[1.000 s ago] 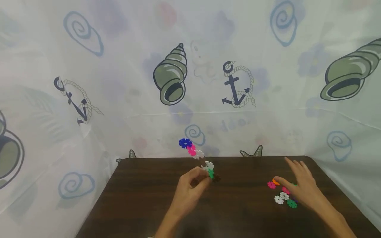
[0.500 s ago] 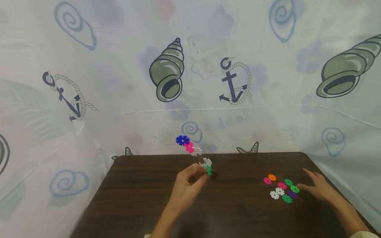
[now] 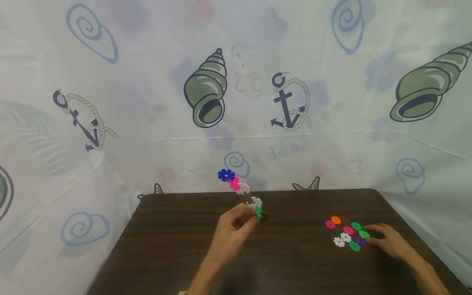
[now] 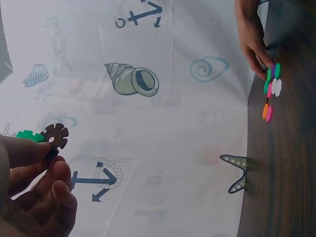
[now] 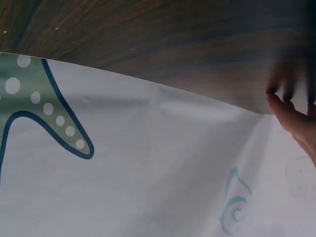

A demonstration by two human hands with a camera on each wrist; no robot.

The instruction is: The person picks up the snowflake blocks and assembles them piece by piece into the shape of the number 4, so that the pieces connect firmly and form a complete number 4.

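Note:
My left hand (image 3: 236, 229) pinches a green notched plastic disc (image 3: 258, 211) between thumb and forefinger, above the table. That disc belongs to a chain of interlocking discs: a white disc (image 3: 255, 202) and, higher up, a pink disc (image 3: 234, 183) and a blue disc (image 3: 226, 175) at the far end. A brown disc (image 4: 55, 136) joins the green one, clear of the fingertips. At the right, my right hand (image 3: 391, 241) reaches down with fingers extended, fingertips at a light green disc (image 3: 363, 234) and a purple disc (image 3: 361, 241) on the table. Its fingertips (image 5: 276, 101) show at the right wrist view's edge.
Loose discs lie grouped on the dark wooden table (image 3: 287, 262): an orange disc (image 3: 336, 220), a white disc (image 3: 339, 242), a green disc (image 3: 355, 246) and several others. A printed curtain (image 3: 147, 123) hangs behind the table and along its sides.
My right hand first drew back right from above the loose discs, uncovering them, then moved in to the light green and purple ones. My left hand keeps its pinch on the chain.

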